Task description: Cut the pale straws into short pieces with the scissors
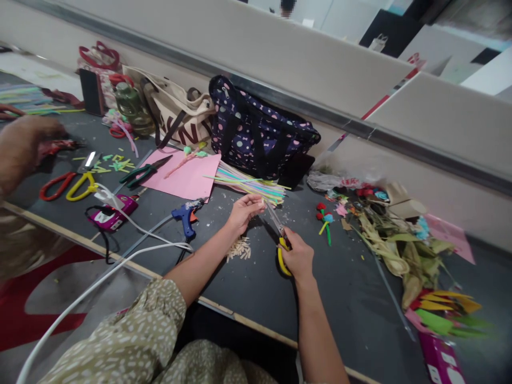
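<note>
Scissors (276, 218): in the head view, at the middle of the tabletop (340, 304), the yellow handle nearer the wearer and the metal blades pointing far and left; whether the blades stand parted is too small to tell.
Right hand (298, 253): fingers clamped around the yellow handle, the forearm coming in from the near edge.
Left hand (245, 211): thumb and fingers pinched together at their tips on a small pale piece.
Pale piece (263, 202): just beside the far end of the blades; whether they touch it cannot be told.
Handling, scissors: likely stiff, fairly light and easy to grip; the handle loops are the place to hold, with skin kept off the blades.
Handling, pale piece: probably very light and easily dropped; a fingertip pinch at its edge, away from the blades, seems best.
Snippets (240, 249): a loose pale heap on the near side of the left hand, probably light enough to scatter at a brush.
Coloured stems (252, 184): a bundle lying far of the left hand, beside a pink sheet (182, 181); they look soft and bendable.
Glue gun (186, 217): blue, left of the left hand.
Small flowers (325, 216): red and blue heads on green and yellow stems, right of the scissors.
Co-worker's hand (30, 141): blurred at the far left; its fingers cannot be made out.
</note>
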Available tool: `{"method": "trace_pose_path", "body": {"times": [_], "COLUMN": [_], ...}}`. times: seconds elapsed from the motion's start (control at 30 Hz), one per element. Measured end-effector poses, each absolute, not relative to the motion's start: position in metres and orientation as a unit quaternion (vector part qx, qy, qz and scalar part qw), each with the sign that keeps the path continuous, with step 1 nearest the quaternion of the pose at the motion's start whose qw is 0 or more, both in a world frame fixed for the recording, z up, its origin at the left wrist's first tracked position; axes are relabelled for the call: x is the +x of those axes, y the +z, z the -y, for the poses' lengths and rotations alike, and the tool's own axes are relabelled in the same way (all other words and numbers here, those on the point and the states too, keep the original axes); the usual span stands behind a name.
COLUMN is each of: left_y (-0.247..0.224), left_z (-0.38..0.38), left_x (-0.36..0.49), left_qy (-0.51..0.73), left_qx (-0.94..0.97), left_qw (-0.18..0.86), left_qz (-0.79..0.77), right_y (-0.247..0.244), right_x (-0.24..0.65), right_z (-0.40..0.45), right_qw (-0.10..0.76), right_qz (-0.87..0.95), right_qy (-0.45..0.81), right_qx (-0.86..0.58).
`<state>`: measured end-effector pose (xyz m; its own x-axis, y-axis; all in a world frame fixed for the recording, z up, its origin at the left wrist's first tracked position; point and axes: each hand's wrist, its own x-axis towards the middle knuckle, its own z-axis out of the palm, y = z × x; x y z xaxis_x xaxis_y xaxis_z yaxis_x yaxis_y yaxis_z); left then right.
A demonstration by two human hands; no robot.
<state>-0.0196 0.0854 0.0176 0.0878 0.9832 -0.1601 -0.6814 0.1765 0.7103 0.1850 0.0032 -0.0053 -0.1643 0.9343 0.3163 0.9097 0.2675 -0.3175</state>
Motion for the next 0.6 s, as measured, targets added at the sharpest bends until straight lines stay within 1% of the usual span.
{"method": "trace_pose_path", "body": {"times": [0.6], "left_y": [0.0197], "left_z": [-0.0829], "left_x": [-0.0188], "left_qy": [0.586], "left_qx": [0.259], "left_qw": [0.696], "left_qz": [-0.325], "right_y": [-0.0056], "right_x": [0.1840], "right_z": [-0.0032], "right_qw": [0.229], "right_qz": [0.766], "right_qy": [-0.017], "right_qx": [-0.601]}}
